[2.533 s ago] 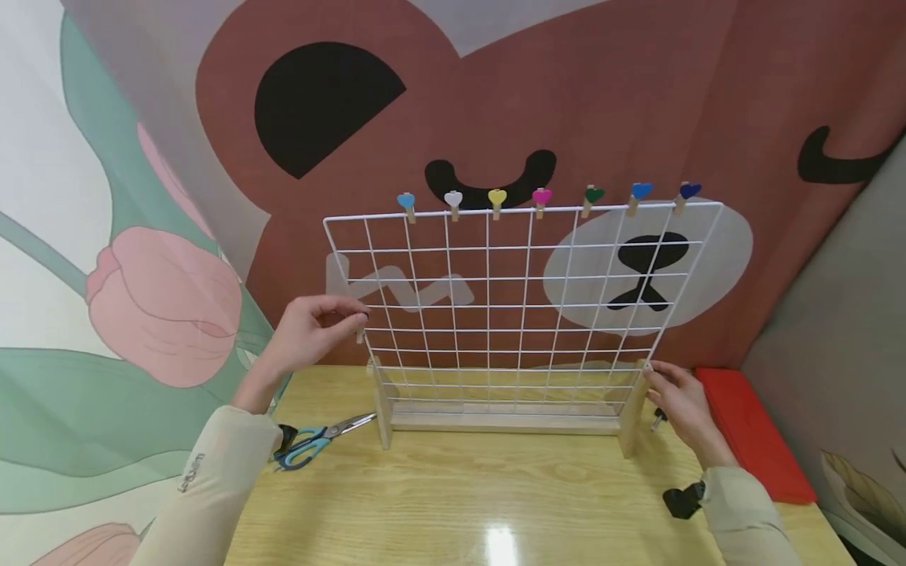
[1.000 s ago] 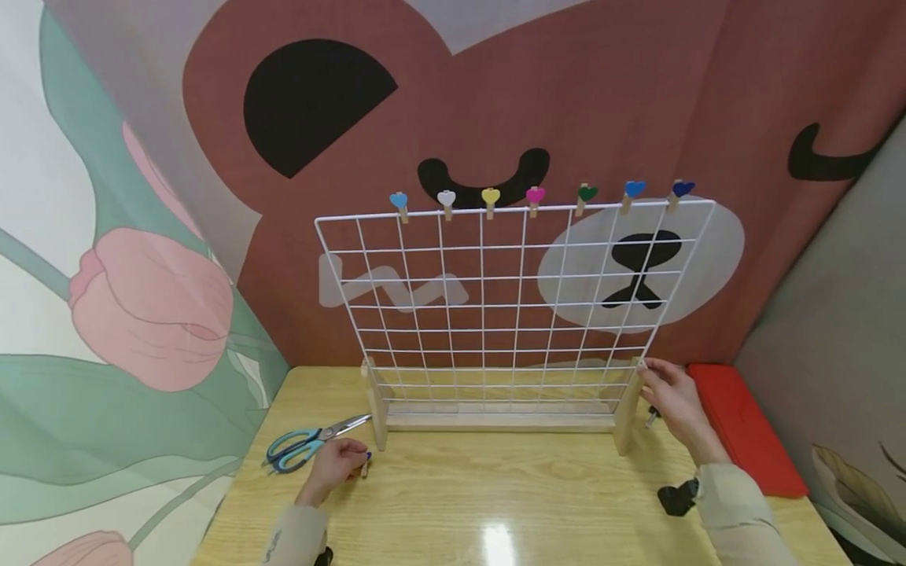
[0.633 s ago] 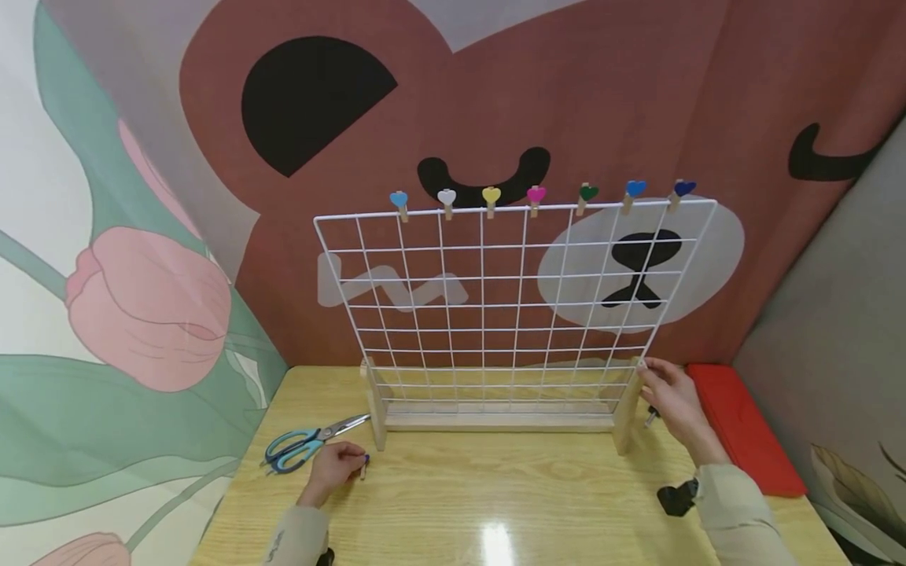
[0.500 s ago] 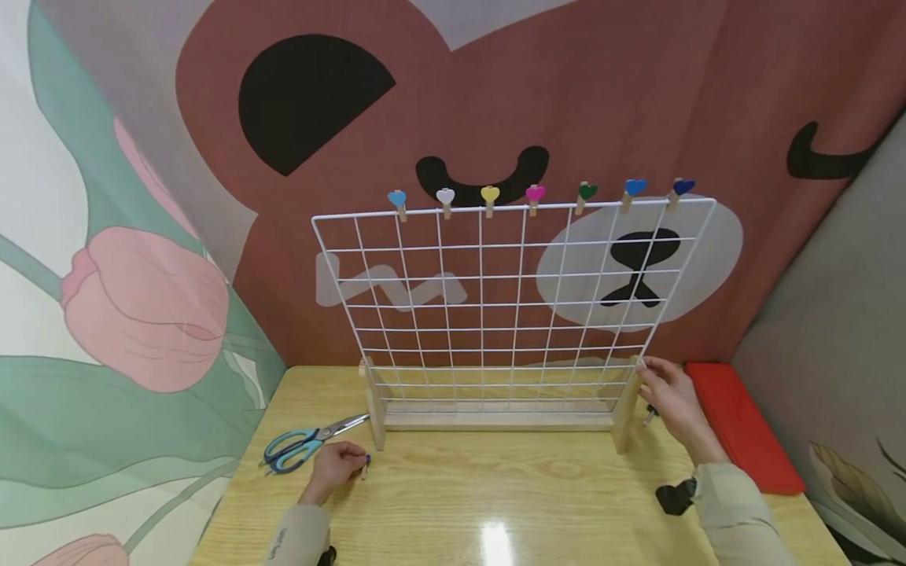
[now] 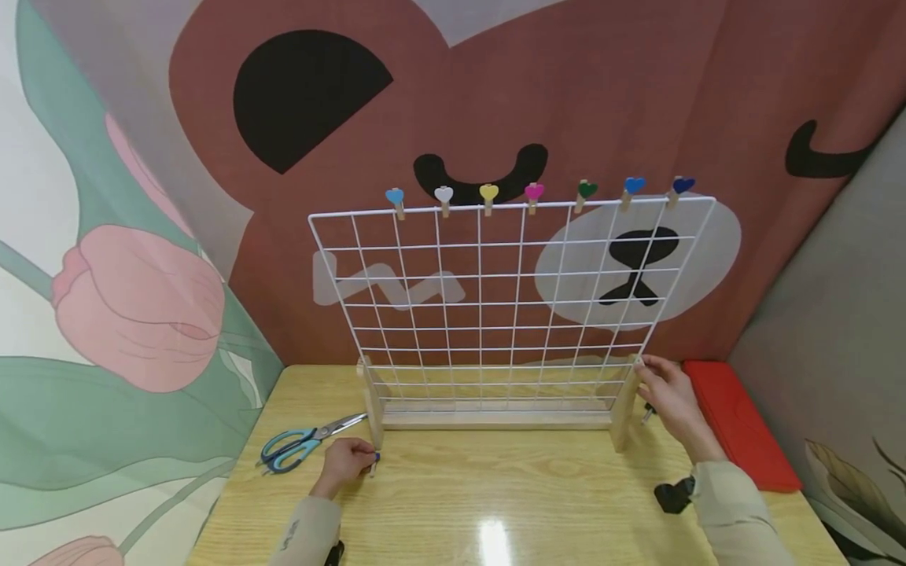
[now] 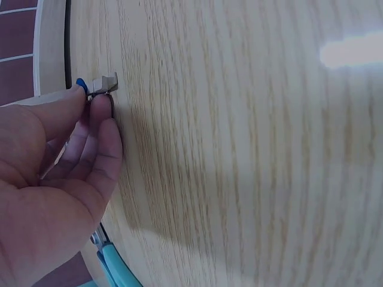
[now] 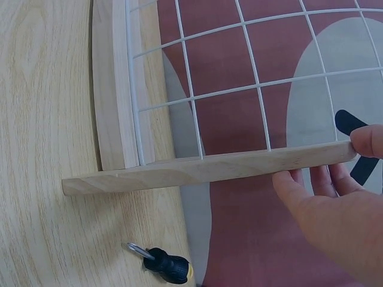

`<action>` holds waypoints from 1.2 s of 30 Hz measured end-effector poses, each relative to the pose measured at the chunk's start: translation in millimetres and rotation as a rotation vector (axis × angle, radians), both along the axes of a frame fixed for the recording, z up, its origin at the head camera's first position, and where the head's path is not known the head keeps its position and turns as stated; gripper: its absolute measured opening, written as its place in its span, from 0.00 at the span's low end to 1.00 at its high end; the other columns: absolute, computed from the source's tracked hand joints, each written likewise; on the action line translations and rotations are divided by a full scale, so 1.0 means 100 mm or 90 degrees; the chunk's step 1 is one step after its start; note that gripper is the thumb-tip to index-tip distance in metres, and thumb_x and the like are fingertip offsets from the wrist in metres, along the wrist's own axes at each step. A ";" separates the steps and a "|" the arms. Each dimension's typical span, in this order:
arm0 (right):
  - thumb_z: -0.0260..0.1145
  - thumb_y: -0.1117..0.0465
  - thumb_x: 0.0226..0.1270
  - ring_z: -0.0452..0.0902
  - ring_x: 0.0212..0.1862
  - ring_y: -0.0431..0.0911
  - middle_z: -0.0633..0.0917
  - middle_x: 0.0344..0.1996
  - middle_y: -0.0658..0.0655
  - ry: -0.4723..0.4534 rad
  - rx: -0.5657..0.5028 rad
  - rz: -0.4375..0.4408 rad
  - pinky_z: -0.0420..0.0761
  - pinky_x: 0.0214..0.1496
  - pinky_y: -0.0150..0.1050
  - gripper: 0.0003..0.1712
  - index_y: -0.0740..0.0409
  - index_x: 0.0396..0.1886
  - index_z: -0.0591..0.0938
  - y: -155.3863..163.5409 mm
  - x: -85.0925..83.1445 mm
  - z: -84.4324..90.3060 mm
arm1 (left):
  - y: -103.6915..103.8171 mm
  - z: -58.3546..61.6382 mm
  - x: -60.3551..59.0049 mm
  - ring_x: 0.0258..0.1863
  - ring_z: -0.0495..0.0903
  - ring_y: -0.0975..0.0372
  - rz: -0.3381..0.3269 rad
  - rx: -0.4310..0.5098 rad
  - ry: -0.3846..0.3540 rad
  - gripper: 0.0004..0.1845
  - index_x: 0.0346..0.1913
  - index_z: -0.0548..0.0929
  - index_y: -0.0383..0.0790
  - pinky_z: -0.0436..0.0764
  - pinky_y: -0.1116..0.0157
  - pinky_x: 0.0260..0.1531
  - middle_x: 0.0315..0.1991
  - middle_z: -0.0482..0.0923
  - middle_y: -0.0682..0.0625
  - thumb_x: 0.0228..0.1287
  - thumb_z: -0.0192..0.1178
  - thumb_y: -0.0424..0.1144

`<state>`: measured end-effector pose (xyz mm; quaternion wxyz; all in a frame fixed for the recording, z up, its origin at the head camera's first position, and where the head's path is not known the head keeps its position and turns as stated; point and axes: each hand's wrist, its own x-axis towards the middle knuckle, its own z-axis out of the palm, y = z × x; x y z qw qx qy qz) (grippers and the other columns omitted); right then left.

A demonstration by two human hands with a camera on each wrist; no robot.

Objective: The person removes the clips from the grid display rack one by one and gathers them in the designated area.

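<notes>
**Left hand pinches a clip on the table, right hand steadies the rack**

I see my left hand (image 5: 344,461) low on the table (image 5: 495,503), knuckles up, forearm running back toward me. Its thumb and fingers (image 6: 102,128) curl in and pinch a small wooden clip (image 6: 103,84) with a blue tip; the clip sits at the fingertips, right at the table surface, just in front of the rack's left foot (image 5: 371,409). In the head view the clip (image 5: 374,464) pokes out to the right of the hand. The scissors (image 5: 297,446) lie just to the left of that hand, apart from it.

My right hand (image 5: 665,393) reaches forward to the right foot (image 5: 623,409) of the rack. In the right wrist view the thumb lies on one side of the wooden foot (image 7: 203,170) and the fingers (image 7: 311,185) wrap under the other, a light hold round its upper end. The wire grid (image 5: 495,299) stands upright in the wooden base, seven heart clips (image 5: 488,195) along its top wire.

A small screwdriver (image 7: 161,263) lies on the table beside the right foot, and a red case (image 5: 739,424) lies further right.
</notes>
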<state>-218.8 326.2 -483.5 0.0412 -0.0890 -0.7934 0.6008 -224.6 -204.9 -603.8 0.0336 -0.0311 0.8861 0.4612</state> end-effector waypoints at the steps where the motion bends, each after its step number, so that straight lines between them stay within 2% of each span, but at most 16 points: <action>1: 0.47 0.50 0.77 0.67 0.49 0.33 0.64 0.60 0.65 0.000 0.001 0.002 0.75 0.46 0.23 0.36 0.74 0.70 0.55 0.00 0.00 0.00 | 0.00 0.00 0.00 0.19 0.80 0.62 -0.001 -0.003 -0.002 0.02 0.27 0.82 0.28 0.76 0.70 0.18 0.21 0.82 0.45 0.52 0.66 0.24; 9: 0.47 0.51 0.77 0.66 0.46 0.27 0.63 0.60 0.67 0.010 -0.005 0.000 0.75 0.46 0.23 0.35 0.74 0.69 0.56 0.00 -0.01 0.01 | 0.00 0.01 -0.02 0.19 0.80 0.62 0.011 -0.007 -0.028 0.03 0.27 0.83 0.28 0.78 0.68 0.19 0.21 0.81 0.48 0.54 0.66 0.26; 15: 0.48 0.52 0.77 0.67 0.45 0.26 0.64 0.60 0.67 0.016 -0.013 -0.005 0.75 0.45 0.23 0.34 0.75 0.69 0.56 -0.02 -0.01 0.02 | -0.01 0.02 -0.01 0.20 0.80 0.62 0.018 -0.002 -0.035 0.03 0.28 0.83 0.28 0.80 0.67 0.21 0.22 0.81 0.48 0.54 0.67 0.26; 19: 0.48 0.52 0.77 0.66 0.45 0.25 0.63 0.61 0.68 0.015 -0.008 0.000 0.75 0.45 0.23 0.34 0.75 0.69 0.56 -0.01 0.00 0.02 | -0.03 0.03 0.01 0.20 0.80 0.62 0.014 -0.003 -0.016 0.04 0.28 0.83 0.28 0.79 0.67 0.21 0.22 0.82 0.47 0.54 0.67 0.28; 25: 0.47 0.53 0.77 0.65 0.43 0.23 0.63 0.61 0.69 0.009 0.000 0.000 0.76 0.46 0.24 0.34 0.75 0.69 0.55 0.00 0.01 0.03 | -0.08 0.08 0.02 0.23 0.79 0.63 0.003 -0.038 0.031 0.05 0.29 0.83 0.30 0.76 0.68 0.25 0.24 0.82 0.48 0.53 0.67 0.29; 27: 0.47 0.52 0.77 0.66 0.44 0.24 0.63 0.61 0.69 0.007 0.001 0.001 0.76 0.47 0.25 0.34 0.75 0.69 0.55 0.00 0.02 0.03 | -0.10 0.13 0.01 0.24 0.78 0.63 0.001 -0.033 0.045 0.04 0.30 0.83 0.30 0.76 0.68 0.25 0.25 0.82 0.47 0.54 0.67 0.29; 30: 0.47 0.52 0.77 0.66 0.44 0.25 0.63 0.61 0.68 0.007 0.001 0.005 0.76 0.47 0.25 0.35 0.75 0.69 0.55 0.00 0.02 0.03 | -0.11 0.25 -0.01 0.25 0.79 0.60 0.004 0.013 0.053 0.03 0.31 0.83 0.28 0.76 0.69 0.24 0.26 0.82 0.46 0.55 0.66 0.27; 33: 0.47 0.51 0.77 0.66 0.45 0.26 0.63 0.60 0.68 0.007 -0.002 0.007 0.76 0.48 0.25 0.35 0.75 0.70 0.55 0.00 0.02 0.03 | -0.09 0.45 -0.04 0.25 0.81 0.58 -0.002 0.026 0.070 0.03 0.33 0.84 0.29 0.77 0.69 0.23 0.27 0.83 0.45 0.57 0.66 0.27; 36: 0.47 0.50 0.77 0.67 0.45 0.26 0.63 0.60 0.67 0.008 -0.001 0.008 0.76 0.47 0.25 0.36 0.75 0.70 0.55 0.01 0.03 0.03 | -0.06 0.69 -0.06 0.26 0.83 0.59 -0.022 -0.001 0.107 0.03 0.34 0.85 0.32 0.77 0.70 0.25 0.29 0.84 0.46 0.58 0.67 0.30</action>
